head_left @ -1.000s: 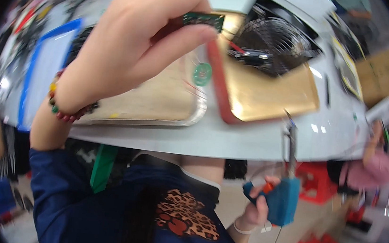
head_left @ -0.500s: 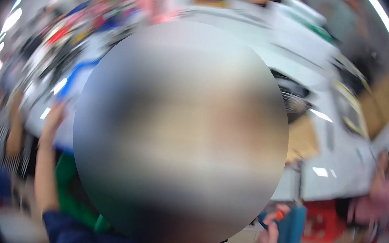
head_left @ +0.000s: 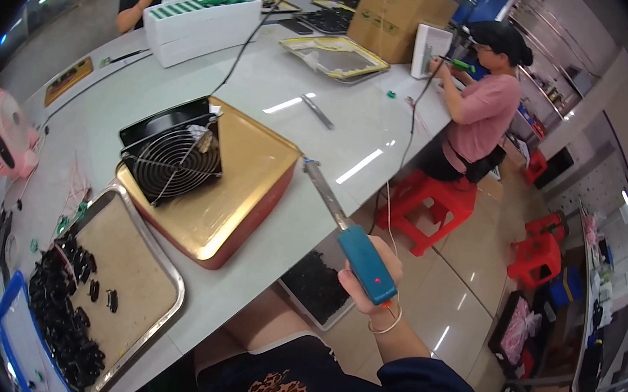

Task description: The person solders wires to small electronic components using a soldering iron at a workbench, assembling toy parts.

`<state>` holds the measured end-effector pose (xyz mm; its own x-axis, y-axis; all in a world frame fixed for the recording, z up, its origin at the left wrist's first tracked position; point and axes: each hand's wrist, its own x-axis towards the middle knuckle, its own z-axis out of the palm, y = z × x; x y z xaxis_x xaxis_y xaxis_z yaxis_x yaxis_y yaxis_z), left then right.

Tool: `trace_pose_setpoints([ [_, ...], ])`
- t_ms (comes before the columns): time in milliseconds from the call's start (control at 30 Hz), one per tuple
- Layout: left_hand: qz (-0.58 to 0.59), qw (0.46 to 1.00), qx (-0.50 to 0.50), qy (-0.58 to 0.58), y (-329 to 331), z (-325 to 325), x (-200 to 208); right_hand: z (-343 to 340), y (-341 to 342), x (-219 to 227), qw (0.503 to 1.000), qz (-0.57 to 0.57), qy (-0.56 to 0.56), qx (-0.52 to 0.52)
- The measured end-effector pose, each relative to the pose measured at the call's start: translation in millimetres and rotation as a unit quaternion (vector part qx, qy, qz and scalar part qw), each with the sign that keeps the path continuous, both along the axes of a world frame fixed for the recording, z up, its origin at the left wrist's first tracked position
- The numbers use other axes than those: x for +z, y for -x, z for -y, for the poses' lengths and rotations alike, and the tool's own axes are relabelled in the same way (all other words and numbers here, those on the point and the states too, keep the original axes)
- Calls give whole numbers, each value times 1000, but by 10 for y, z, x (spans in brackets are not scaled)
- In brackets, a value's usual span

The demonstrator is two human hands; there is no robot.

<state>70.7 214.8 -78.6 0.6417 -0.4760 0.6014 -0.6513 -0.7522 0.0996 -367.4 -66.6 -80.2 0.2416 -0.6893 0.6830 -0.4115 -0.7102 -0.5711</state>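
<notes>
My right hand (head_left: pixel 387 265) is wrapped round the teal handle of a soldering iron (head_left: pixel 367 261), with a small red light lit on it and a cord at its lower end. The iron's metal shaft slants up and left, its tip near the right corner of a shallow gold-coloured box lid (head_left: pixel 242 188) with red sides. A black fan (head_left: pixel 176 162) with a round wire guard sits on that lid. Beside it lies a metal tray (head_left: pixel 129 276) with a heap of small black parts (head_left: pixel 71 285) along its left side. My left hand is out of view.
A white foam box (head_left: pixel 201 31) and a cardboard carton (head_left: pixel 397 21) stand at the back of the table. A co-worker (head_left: pixel 485 99) sits on a red stool (head_left: pixel 427 208) at the right. A pink fan (head_left: pixel 8 133) is at the left. Below the table edge is a bin (head_left: pixel 319 288) of black pieces.
The view has swung and is sharp now. My left hand, earlier by a blue-rimmed tray at the left, has gone out of view. My right hand has come up beside the table with the iron.
</notes>
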Motion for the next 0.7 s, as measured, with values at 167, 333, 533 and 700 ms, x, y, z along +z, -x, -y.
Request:
trace_pose_setpoints([
  [167, -32, 854, -519, -8, 1002, 519, -654, 6, 86, -328, 997, 73, 10, -1],
  [333, -228, 593, -772, 3, 2332, 1736, -1251, -466, 266, -469, 946, 311, -92, 21],
  [533, -347, 625, -676, -180, 3251, 3275, -2497, -823, 876, -915, 824, 548, 142, -8],
  [700, -166, 772, -563, -244, 3351, 4678, -3164, -1064, 1327, -1343, 711, 672, 131, -163],
])
